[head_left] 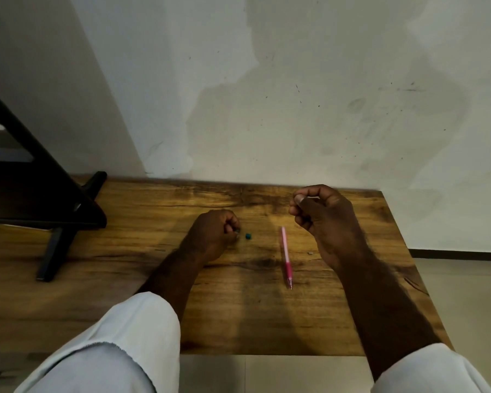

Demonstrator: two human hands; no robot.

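A pink pen lies lengthwise on the wooden table, its tip toward me. A small teal piece sits left of it. My left hand rests on the table with curled fingers and pinches a tiny grey part just left of the teal piece. My right hand hovers above the table, right of the pen. Its fingers are curled and the thumb presses against the forefinger, with nothing visible between them. A tiny metal bit lies beside the right wrist.
A black stand with angled legs occupies the table's left side. A stained white wall rises right behind the table. The table's right edge and front edge drop to a tiled floor.
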